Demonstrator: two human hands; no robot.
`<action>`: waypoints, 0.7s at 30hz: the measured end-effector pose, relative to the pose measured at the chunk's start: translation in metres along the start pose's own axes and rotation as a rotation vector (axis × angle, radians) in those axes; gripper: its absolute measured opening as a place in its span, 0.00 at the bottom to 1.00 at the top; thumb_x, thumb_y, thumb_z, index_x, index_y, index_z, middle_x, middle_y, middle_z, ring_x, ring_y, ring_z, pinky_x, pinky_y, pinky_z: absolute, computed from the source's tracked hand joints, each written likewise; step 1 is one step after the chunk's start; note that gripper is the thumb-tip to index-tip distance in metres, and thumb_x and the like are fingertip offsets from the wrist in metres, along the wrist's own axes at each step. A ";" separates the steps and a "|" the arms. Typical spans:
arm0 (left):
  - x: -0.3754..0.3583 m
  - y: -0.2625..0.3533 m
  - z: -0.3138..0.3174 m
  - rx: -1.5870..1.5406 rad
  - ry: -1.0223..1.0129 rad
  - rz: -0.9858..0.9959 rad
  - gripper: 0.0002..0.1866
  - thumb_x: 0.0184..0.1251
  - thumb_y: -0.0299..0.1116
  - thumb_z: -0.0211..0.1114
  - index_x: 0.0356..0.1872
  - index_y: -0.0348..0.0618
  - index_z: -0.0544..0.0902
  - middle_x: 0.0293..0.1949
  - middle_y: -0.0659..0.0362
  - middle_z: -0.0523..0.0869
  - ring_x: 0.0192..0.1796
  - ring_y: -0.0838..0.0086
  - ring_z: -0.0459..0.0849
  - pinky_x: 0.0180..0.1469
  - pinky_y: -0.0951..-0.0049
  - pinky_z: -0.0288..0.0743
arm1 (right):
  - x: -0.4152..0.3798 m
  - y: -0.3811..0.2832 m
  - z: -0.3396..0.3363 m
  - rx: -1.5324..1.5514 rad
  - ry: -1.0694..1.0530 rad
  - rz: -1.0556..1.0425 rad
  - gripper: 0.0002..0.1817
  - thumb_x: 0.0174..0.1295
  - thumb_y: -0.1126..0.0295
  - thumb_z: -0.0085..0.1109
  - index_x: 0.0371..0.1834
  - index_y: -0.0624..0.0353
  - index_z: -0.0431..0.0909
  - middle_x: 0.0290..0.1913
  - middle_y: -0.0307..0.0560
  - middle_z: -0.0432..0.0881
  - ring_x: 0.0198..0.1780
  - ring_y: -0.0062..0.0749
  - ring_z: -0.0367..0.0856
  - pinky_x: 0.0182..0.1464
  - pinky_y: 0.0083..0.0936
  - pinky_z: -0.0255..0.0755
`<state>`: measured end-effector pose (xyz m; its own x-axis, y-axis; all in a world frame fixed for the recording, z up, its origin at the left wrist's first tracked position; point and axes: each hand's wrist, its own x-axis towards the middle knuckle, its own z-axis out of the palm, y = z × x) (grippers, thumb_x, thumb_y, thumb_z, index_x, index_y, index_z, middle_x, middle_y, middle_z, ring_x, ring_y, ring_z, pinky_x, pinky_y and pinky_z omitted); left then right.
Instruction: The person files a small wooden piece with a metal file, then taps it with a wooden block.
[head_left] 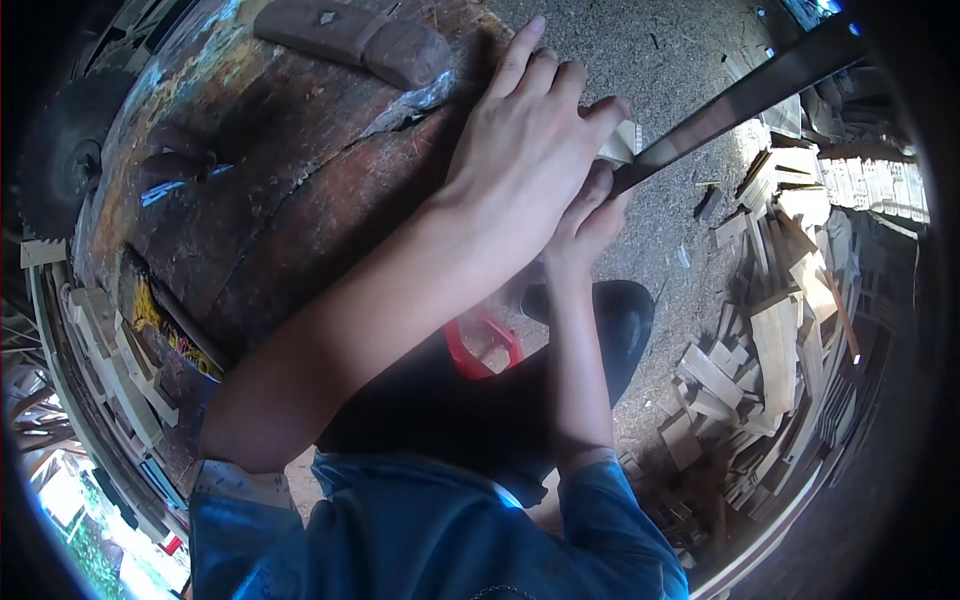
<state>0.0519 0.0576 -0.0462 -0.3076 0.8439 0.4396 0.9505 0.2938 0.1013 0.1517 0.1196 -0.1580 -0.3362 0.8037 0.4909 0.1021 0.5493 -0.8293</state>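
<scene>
My left hand (pixel 535 125) reaches across above the edge of the worn bench, index finger stretched out and the other fingers curled. A small pale piece of wood (pixel 622 143) shows beside its curled fingers; most of it is hidden. Just below, my right hand (pixel 592 222) is closed round the near end of a long flat dark bar (pixel 750 98), which looks like a metal blade. That bar slants up to the right, and the pale wood seems to touch it. On the bench lies a brown wooden block (pixel 355 42) with a stepped end.
The stained workbench (pixel 270 150) has a crack along its top. A round toothed saw blade (pixel 70 150) stands at the far left. A yellow-and-black object (pixel 165 315) lies at the bench's near edge. Wood offcuts (pixel 780 350) are heaped on the right. A red object (pixel 485 345) shows between my legs.
</scene>
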 end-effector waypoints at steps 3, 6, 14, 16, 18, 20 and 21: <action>-0.004 0.000 -0.003 -0.020 0.002 0.011 0.26 0.58 0.41 0.74 0.58 0.47 0.85 0.51 0.47 0.84 0.65 0.56 0.79 0.85 0.51 0.45 | -0.004 -0.003 -0.003 0.019 -0.024 0.053 0.14 0.84 0.64 0.43 0.48 0.63 0.74 0.25 0.41 0.73 0.26 0.23 0.71 0.31 0.26 0.68; -0.003 -0.004 -0.009 -0.056 -0.003 0.046 0.25 0.60 0.39 0.72 0.58 0.43 0.83 0.51 0.46 0.84 0.65 0.54 0.79 0.84 0.51 0.48 | -0.004 -0.009 -0.004 0.061 -0.039 0.075 0.15 0.84 0.63 0.42 0.48 0.63 0.75 0.26 0.40 0.73 0.27 0.22 0.71 0.32 0.26 0.68; -0.001 -0.005 -0.012 -0.173 -0.005 0.042 0.22 0.64 0.28 0.66 0.60 0.37 0.78 0.51 0.46 0.81 0.63 0.52 0.78 0.80 0.47 0.57 | 0.004 -0.017 -0.021 0.238 -0.188 0.247 0.17 0.85 0.60 0.42 0.45 0.62 0.73 0.30 0.38 0.73 0.31 0.20 0.70 0.34 0.24 0.67; -0.002 -0.005 -0.012 -0.174 0.002 0.049 0.22 0.64 0.27 0.66 0.60 0.36 0.78 0.51 0.46 0.81 0.63 0.52 0.77 0.80 0.47 0.57 | 0.005 -0.021 -0.022 0.267 -0.181 0.250 0.18 0.85 0.59 0.42 0.43 0.62 0.73 0.29 0.37 0.72 0.31 0.19 0.70 0.34 0.24 0.67; -0.002 -0.005 -0.012 -0.173 0.003 0.057 0.21 0.65 0.27 0.65 0.60 0.36 0.78 0.51 0.45 0.81 0.63 0.52 0.77 0.80 0.47 0.56 | 0.006 -0.022 -0.024 0.289 -0.189 0.251 0.19 0.85 0.58 0.42 0.42 0.62 0.73 0.28 0.36 0.72 0.30 0.19 0.69 0.34 0.23 0.66; -0.002 -0.006 -0.012 -0.172 -0.007 0.063 0.21 0.65 0.27 0.65 0.59 0.36 0.78 0.51 0.45 0.81 0.63 0.51 0.77 0.80 0.47 0.56 | 0.007 -0.019 -0.028 0.304 -0.216 0.253 0.20 0.85 0.57 0.42 0.41 0.62 0.73 0.27 0.35 0.71 0.30 0.18 0.68 0.34 0.22 0.66; -0.001 -0.006 -0.012 -0.171 -0.004 0.066 0.21 0.65 0.27 0.65 0.59 0.35 0.78 0.51 0.45 0.81 0.63 0.51 0.77 0.80 0.47 0.56 | 0.009 -0.019 -0.031 0.321 -0.236 0.270 0.20 0.85 0.56 0.42 0.40 0.61 0.73 0.28 0.35 0.71 0.30 0.18 0.68 0.34 0.22 0.65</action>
<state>0.0467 0.0493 -0.0367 -0.2441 0.8607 0.4467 0.9621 0.1572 0.2228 0.1755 0.1230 -0.1294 -0.5443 0.8138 0.2038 -0.0668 0.2001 -0.9775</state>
